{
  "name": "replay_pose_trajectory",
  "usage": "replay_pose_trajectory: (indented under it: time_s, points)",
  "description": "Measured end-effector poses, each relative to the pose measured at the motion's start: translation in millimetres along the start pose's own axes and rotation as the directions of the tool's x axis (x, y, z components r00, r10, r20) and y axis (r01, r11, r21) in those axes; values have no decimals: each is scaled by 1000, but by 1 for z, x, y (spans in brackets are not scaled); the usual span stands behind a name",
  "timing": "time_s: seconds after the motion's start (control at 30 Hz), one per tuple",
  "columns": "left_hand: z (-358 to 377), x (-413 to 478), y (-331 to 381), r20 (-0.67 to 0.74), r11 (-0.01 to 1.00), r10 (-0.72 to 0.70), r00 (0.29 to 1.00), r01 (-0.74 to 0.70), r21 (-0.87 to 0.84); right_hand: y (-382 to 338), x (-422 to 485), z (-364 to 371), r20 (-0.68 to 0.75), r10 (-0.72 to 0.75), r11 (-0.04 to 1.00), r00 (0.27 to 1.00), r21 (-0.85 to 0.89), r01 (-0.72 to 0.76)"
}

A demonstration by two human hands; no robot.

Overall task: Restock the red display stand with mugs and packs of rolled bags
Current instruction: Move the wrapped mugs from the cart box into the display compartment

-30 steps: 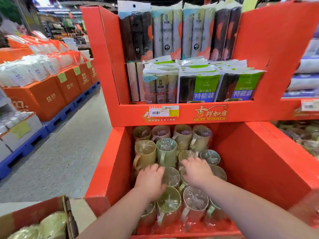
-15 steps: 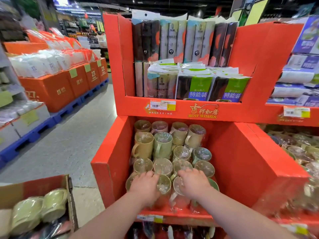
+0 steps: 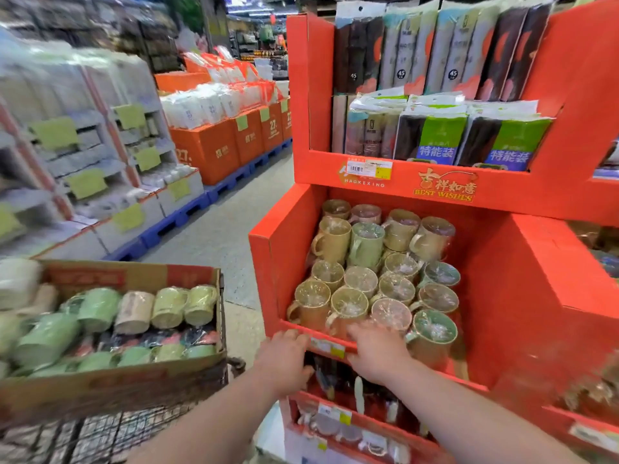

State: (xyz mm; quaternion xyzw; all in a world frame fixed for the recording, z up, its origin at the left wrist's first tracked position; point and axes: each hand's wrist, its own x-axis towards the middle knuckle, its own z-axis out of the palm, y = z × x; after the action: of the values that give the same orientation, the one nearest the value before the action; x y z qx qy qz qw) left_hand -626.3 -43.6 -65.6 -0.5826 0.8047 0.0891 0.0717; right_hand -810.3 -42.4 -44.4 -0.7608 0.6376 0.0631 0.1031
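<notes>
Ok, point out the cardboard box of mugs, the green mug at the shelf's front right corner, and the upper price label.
cardboard box point(image 3: 110, 383): head view, bare front wall.
green mug point(image 3: 433, 328): head view, film-covered mouth.
price label point(image 3: 368, 169): head view, label's middle.

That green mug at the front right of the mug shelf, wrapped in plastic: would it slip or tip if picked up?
The green mug is probably slick, since shiny clear film covers it. Standing upright, close beside neighbouring mugs, it seems unlikely to tip or roll. Heavy or fragile? The material is unclear.
</notes>
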Motion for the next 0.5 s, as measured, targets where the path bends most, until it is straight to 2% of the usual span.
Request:
replay_pose_trajectory:
  time_s: [0.3,0.5]
  points:
    - [20,-67,-44,24,979,-200,979,201,-26,-61,-8,14,11,-209,978,978,25,209]
    - [30,-97,-75,27,962,-268,963,269,-38,-98,-5,20,20,-273,962,962,0,273]
